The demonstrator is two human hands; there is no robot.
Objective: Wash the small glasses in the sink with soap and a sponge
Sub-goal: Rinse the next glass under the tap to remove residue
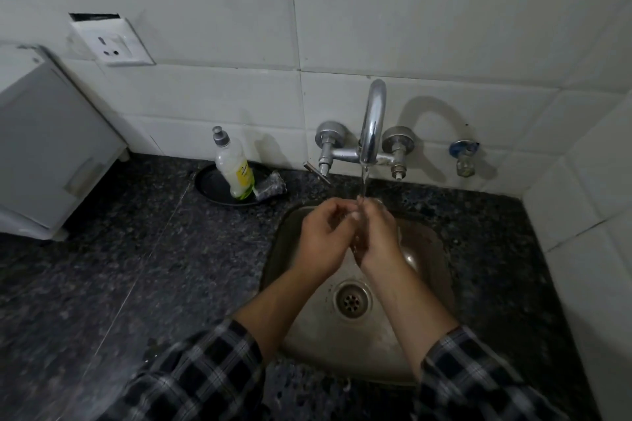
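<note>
Head view.

- **Hands:** the left hand (319, 236) and right hand (378, 232) are pressed together at centre frame, over the sink (290, 215) and under the stream from the tap (373, 120). Both sets of fingers are curled.
- **Task item:** a small glass (356, 229) appears to sit between the hands. The right hand seems wrapped round it. Whether the left hand pinches its rim or only touches it cannot be determined.
- **Handling:** treat the glass as light, rigid, brittle and slippery when wet. Hold it round the body, not by the rim, and keep it low over the basin.
- **Soap and sponge:** the soap bottle (235, 167) and a grey sponge (272, 185) rest in a dark dish (208, 181) on the desk (136, 267), left of the tap, well apart from the hands.
- **Hard to see:** the glass is clear and mostly covered by fingers, so its outline, tilt and contents are uncertain. No other glasses can be made out in the basin. The drain (352, 299) is visible.
</note>
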